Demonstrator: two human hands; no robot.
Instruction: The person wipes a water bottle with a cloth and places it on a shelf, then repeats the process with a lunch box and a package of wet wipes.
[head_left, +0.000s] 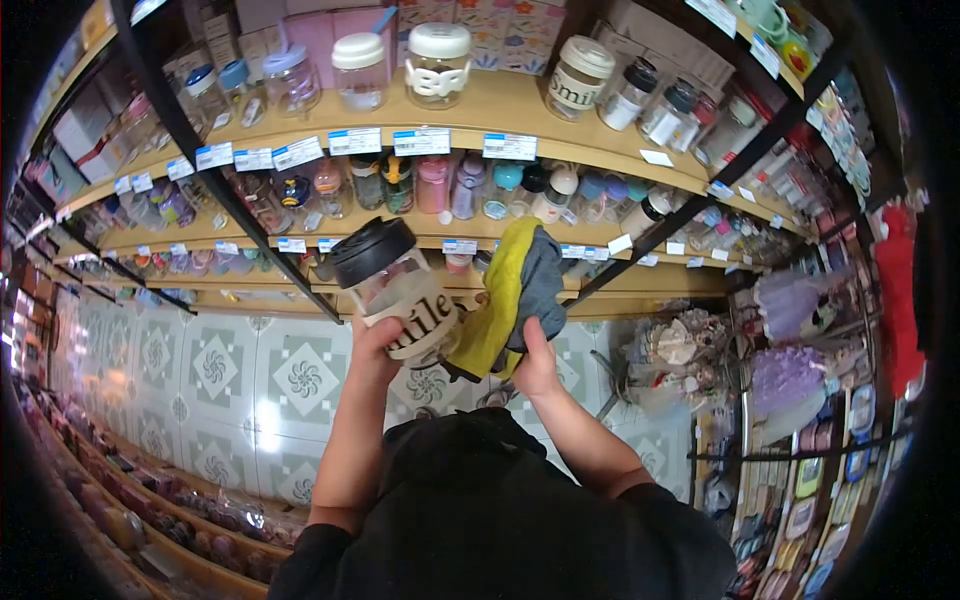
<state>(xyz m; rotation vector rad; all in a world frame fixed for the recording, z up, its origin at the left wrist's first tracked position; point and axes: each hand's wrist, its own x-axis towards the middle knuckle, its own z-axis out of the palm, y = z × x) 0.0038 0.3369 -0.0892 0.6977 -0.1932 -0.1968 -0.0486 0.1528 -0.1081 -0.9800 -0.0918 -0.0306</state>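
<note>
My left hand (378, 345) is wrapped round a clear water bottle (405, 295) with a black lid and a cream band lettered in black. The bottle is tilted, lid toward the shelves. In my right hand (538, 360) is a yellow and grey cloth (518, 290), bunched up, its lower yellow part right against the bottle's side. Both hands are in front of my body, over the tiled floor. A similar bottle with a white lid (580, 82) and "smile" lettering stands on the upper shelf.
Ahead, wooden shelves (480, 105) carry several rows of bottles and jars, with price tags (421, 141) along the edges. Black metal posts (255, 215) hold the shelves. Plastic-wrapped dolls (690, 350) hang at right. Another goods shelf (180, 510) runs along the lower left.
</note>
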